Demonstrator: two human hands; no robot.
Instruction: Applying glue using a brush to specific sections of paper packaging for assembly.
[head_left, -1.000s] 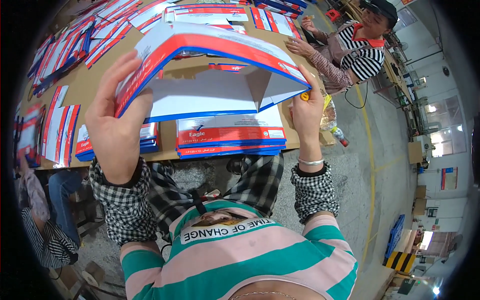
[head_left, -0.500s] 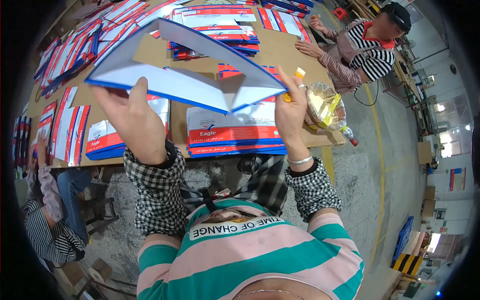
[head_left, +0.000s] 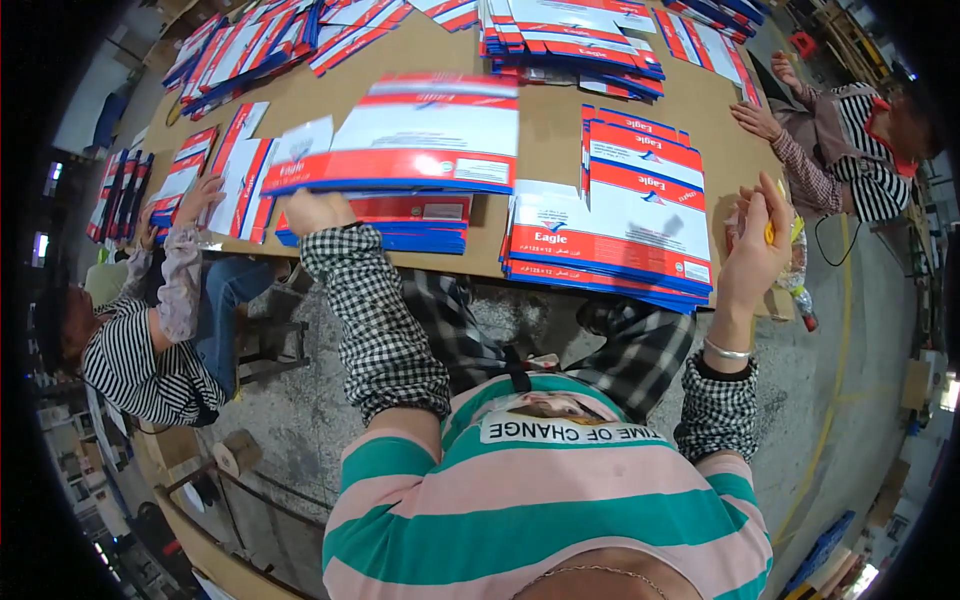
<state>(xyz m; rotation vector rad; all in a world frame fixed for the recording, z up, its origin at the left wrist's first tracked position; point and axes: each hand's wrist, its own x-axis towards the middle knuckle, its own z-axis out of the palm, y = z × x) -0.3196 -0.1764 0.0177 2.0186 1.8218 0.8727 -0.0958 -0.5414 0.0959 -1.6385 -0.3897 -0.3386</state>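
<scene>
Over the left part of the table, my left hand (head_left: pixel 318 212) is closed on the near edge of a white, red and blue carton (head_left: pixel 430 145). The carton looks folded flat and is slightly smeared by motion. Just below it lies a stack of flat cartons (head_left: pixel 425 225), partly hidden by the carton and my hand. My right hand (head_left: pixel 760 240) is raised beyond the table's right end, away from the carton, fingers upward. A small yellow object (head_left: pixel 770 232) shows between its fingers; its kind is unclear. Nearest to that hand is a larger stack of cartons (head_left: pixel 610 235).
More carton piles (head_left: pixel 575 45) cover the far side of the brown table (head_left: pixel 560 110). A plastic-lined container (head_left: pixel 797 255) is partly behind my right hand. One co-worker (head_left: pixel 850 150) is at the right; another (head_left: pixel 150 340) sits at the left, a hand near cartons.
The carton was held up by both hands, opened out with its white inside showing. Now it looks flat, in my left hand only. My right hand has let go and moved right.
</scene>
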